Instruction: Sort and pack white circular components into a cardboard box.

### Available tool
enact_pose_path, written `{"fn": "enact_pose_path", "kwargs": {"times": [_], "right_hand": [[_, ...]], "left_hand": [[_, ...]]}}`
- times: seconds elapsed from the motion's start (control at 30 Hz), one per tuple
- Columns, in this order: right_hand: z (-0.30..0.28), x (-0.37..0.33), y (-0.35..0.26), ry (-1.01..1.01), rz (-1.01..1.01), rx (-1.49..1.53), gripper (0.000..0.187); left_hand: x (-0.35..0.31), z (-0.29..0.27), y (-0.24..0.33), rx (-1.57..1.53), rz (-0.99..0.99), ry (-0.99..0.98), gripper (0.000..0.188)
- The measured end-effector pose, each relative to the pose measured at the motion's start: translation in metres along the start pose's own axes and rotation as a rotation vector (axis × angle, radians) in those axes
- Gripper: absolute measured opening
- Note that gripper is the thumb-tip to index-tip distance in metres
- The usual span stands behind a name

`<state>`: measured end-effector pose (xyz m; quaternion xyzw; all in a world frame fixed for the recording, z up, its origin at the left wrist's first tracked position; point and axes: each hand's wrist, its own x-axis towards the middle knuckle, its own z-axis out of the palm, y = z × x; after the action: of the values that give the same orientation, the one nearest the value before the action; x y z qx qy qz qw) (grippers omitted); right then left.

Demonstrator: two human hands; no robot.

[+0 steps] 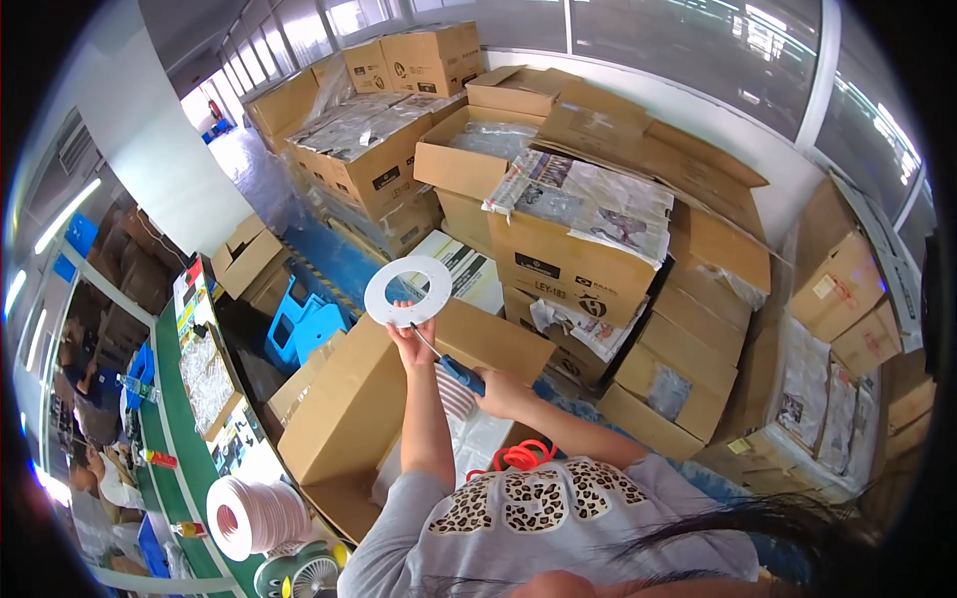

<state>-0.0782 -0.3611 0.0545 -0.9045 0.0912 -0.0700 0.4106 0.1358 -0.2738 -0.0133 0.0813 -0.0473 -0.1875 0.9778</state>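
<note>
My left hand (pixel 412 344) is raised above an open cardboard box (pixel 344 419), gripping a flat white ring (pixel 379 295) by its near edge. Some of its fingers show through the ring's hole. My right hand (pixel 506 395) is closed around a blue air blow gun (pixel 461 375). The gun's thin metal nozzle points up toward the ring's near edge and my left fingers. A red coiled hose (pixel 523 455) lies close to my waist; its link to the gun is hidden. Inside the box stands a stack of white rings (pixel 457 394), partly covered by my arms.
Stacked cardboard cartons (pixel 548 261) fill the far side and the right. Left of me runs a green work table (pixel 169 439) with a large stack of white rings (pixel 269 516) and a small fan (pixel 311 576). Blue plastic stools (pixel 304 324) stand beyond the box. Other people sit at far left.
</note>
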Motion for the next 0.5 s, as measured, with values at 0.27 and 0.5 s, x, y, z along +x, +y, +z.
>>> {"fn": "enact_pose_path", "kwargs": {"times": [0.27, 0.5], "right_hand": [[-0.008, 0.003, 0.015, 0.012, 0.069, 0.055, 0.026], [-0.025, 0.006, 0.004, -0.053, 0.199, 0.114, 0.028]], "left_hand": [[0.005, -0.007, 0.011, -0.033, 0.041, -0.024, 0.054], [0.003, -0.019, 0.017, -0.048, 0.045, -0.066, 0.055]]}}
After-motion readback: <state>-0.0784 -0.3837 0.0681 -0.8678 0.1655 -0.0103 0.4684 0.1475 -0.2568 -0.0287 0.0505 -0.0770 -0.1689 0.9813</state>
